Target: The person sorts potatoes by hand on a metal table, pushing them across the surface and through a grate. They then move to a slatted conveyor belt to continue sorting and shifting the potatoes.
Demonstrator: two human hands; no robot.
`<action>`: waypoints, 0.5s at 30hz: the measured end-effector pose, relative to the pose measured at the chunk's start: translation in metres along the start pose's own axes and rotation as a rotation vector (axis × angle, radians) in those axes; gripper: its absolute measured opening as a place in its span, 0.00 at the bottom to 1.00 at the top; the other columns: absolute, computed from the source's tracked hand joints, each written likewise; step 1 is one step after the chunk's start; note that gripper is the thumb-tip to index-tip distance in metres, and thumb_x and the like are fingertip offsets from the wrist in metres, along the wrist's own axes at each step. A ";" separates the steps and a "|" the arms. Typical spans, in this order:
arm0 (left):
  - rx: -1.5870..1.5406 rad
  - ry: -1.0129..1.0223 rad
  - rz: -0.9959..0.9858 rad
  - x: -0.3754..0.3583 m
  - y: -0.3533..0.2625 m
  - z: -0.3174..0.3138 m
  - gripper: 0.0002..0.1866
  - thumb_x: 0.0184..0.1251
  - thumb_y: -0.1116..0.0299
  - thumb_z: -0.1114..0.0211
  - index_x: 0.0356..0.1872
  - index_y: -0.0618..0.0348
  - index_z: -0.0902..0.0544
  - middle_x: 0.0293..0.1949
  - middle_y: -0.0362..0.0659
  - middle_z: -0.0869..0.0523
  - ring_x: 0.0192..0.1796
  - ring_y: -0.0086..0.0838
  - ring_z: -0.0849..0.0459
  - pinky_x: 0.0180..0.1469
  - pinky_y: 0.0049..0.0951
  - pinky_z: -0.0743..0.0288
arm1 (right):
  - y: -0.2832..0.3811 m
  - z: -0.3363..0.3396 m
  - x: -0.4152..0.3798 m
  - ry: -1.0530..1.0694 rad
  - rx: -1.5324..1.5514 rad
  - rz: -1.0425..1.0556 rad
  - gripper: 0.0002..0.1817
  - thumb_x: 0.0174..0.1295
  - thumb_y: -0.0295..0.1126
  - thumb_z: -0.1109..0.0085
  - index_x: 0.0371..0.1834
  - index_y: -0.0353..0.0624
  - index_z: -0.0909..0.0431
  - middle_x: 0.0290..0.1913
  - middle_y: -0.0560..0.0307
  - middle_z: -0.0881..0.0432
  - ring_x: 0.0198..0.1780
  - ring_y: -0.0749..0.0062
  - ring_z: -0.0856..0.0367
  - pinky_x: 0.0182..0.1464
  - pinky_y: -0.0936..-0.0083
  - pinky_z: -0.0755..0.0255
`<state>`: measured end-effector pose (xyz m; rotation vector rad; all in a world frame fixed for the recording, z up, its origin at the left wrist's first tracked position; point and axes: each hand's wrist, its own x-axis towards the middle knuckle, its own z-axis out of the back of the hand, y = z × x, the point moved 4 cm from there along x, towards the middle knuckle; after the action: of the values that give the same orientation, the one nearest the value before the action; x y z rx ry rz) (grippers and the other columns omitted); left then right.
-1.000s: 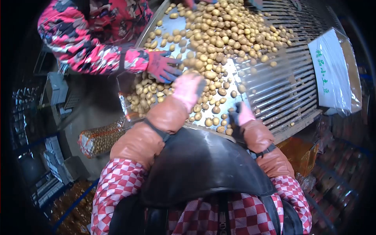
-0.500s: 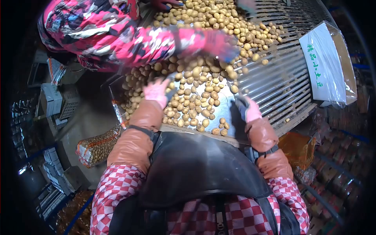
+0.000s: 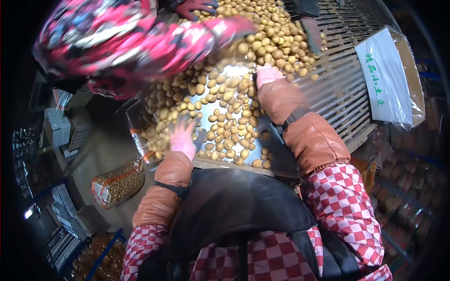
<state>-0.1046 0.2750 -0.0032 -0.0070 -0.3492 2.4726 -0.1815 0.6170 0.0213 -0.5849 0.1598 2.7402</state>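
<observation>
1. Nearest the camera, a black apron [image 3: 234, 206] and checked sleeves fill the lower frame and hide the table's near edge.
2. The left hand [image 3: 182, 136], in a pink glove, has slid down to the near left of the metal table [image 3: 276, 159] since half a second ago. Its fingers are spread over the small potatoes [image 3: 229, 126] lying there; it grips nothing that can be made out.
3. The right hand [image 3: 267, 75] has moved from the table's near right edge up and across into the middle of the potato heap. Its glove is seen from the back and its fingertips are buried among potatoes, so whether they are apart or closed cannot be told.
4. A filled mesh bag of potatoes [image 3: 117, 182] lies below the table on the left, as before.
5. Farther off, a co-worker's patterned sleeve [image 3: 140, 47] is motion-blurred and has swung left; that hand is hard to make out.
6. The white sack [image 3: 382, 75] rests at the slatted conveyor [image 3: 337, 98], partly cut off.
</observation>
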 end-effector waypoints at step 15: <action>-0.144 0.149 0.135 0.146 -0.055 0.003 0.31 0.65 0.45 0.29 0.68 0.40 0.19 0.79 0.51 0.36 0.80 0.65 0.45 0.80 0.60 0.46 | -0.010 -0.037 0.012 -0.091 0.076 0.066 0.16 0.70 0.31 0.49 0.56 0.52 0.15 0.61 0.45 0.22 0.64 0.49 0.21 0.60 0.56 0.21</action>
<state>-0.1891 0.4029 0.0245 -0.2818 -0.4752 2.5552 -0.1743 0.6229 -0.0179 -0.4412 0.2643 2.8042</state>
